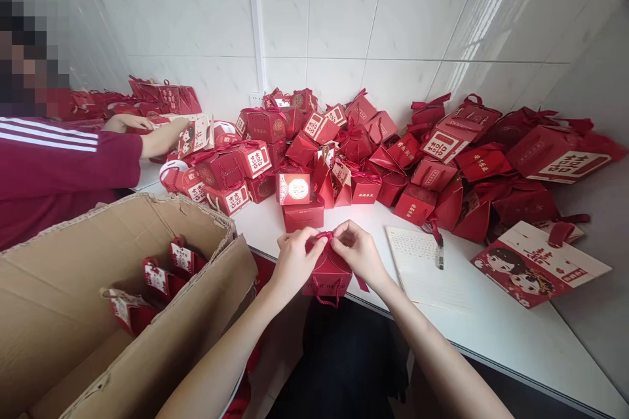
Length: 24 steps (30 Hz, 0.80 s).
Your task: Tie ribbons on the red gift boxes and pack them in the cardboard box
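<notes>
A red gift box [330, 275] with a twisted cord handle sits at the front edge of the white table, right before me. On its top is a dark red ribbon [326, 236], gathered into a knot or bow. My left hand [301, 256] pinches the ribbon from the left, thumb against fingers. From the right, my right hand [358, 250] pinches it as well, close to the other hand. One ribbon tail [362, 283] hangs down at the box's right side. The fingers partly cover the knot, so its exact form is hidden.
Behind stands a heap of red gift boxes [354, 144] along the tiled wall. An open notebook [417, 268] with a pen [439, 254] and a flat printed box [535, 265] lie to the right. At left is a cardboard carton [196, 222] holding several small boxes; a co-worker [69, 157] works beyond it.
</notes>
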Tool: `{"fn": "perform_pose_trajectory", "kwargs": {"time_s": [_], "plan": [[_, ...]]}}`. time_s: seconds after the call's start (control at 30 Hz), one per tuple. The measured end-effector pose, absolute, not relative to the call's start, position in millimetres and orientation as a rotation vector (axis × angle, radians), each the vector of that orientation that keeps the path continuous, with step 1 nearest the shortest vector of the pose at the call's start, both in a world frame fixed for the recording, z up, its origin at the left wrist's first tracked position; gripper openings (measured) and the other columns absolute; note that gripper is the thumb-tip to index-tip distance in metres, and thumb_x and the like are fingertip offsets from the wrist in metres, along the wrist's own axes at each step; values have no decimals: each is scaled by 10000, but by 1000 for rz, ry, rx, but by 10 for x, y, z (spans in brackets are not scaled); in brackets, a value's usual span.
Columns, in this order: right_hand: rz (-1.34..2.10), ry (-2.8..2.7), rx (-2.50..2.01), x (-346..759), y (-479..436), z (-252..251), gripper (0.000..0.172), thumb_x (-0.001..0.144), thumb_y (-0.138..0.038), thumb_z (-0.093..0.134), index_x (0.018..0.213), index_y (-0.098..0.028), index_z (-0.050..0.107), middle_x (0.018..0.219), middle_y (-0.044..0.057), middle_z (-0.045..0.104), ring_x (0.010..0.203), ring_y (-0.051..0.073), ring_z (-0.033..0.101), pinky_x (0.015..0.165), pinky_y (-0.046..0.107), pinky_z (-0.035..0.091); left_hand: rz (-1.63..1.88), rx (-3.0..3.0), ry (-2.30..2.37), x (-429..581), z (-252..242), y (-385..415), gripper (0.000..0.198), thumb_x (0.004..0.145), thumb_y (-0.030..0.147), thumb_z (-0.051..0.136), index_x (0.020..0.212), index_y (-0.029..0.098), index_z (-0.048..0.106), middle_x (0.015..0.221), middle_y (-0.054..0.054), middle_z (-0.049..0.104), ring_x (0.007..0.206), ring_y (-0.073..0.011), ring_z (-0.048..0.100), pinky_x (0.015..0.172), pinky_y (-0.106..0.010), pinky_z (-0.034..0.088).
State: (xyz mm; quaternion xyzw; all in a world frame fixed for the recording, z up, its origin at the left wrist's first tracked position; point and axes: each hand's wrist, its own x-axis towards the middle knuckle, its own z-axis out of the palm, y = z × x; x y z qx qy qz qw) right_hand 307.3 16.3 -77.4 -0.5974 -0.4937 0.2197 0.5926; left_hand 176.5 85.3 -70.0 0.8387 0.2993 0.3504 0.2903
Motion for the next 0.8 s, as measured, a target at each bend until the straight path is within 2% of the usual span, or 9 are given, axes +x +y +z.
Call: {"fn": "perform_pose_trajectory", "kwargs": {"time_s": [0.13,0.33,0.47,0.8], "plan": [[501,-1153,-1396,3084,153,-786,129,721,-282,584,726,-196,488,652,-17,540,588,127,509,565,255,417,976,2063,735,1805,-766,836,137,855,294,452,795,199,530,794,-26,670,793,-181,623,837,-359,415],[514,-1209,-1379,3132,156,-790,125,740,-294,574,745,-196,496,689,-8,545,619,134,522,592,267,428,941,1939,659,1835,-807,866,127,780,318,569,804,196,545,836,-41,673,842,-192,631,774,-312,456],[569,-1301,-1328,3189,165,-774,129,769,-307,563,772,-193,502,719,-3,555,654,138,545,624,275,441,875,1871,592,1819,-815,894,182,812,357,522,754,185,535,795,-35,659,807,-182,631,750,-293,461],[618,-1434,-1290,3227,142,-718,58,826,-241,498,792,-197,510,678,-9,592,667,140,585,670,289,464,770,1750,564,1821,-827,933,209,819,382,498,780,178,522,746,-22,641,747,-164,609,715,-274,448]]}}
